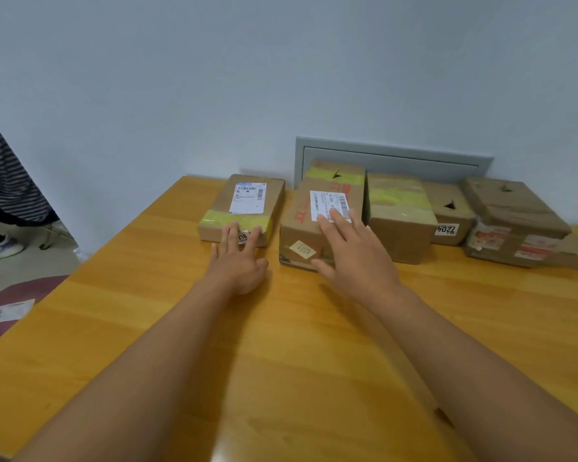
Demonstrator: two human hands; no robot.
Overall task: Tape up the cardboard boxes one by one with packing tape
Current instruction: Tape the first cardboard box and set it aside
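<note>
Along the table's [147, 295] far edge we read "7204" on a small box [449, 213]; our left hand [237, 258] and right hand [354, 251] reach flat-fingered, holding nothing, touching two labelled boxes [247, 208] [317, 221].

- Even, soft indoor light; faint shadows under the forearms on the table [147, 328].
- Slight overall softness; wide-angle bending toward the edges beyond the table.

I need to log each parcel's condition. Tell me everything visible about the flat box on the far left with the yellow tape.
The flat brown cardboard box lies closed on the orange wooden table, leftmost in the row. A white barcode shipping label covers its top; a yellowish tape band crosses its near end. The left hand touches its near edge with straight fingers.
</note>
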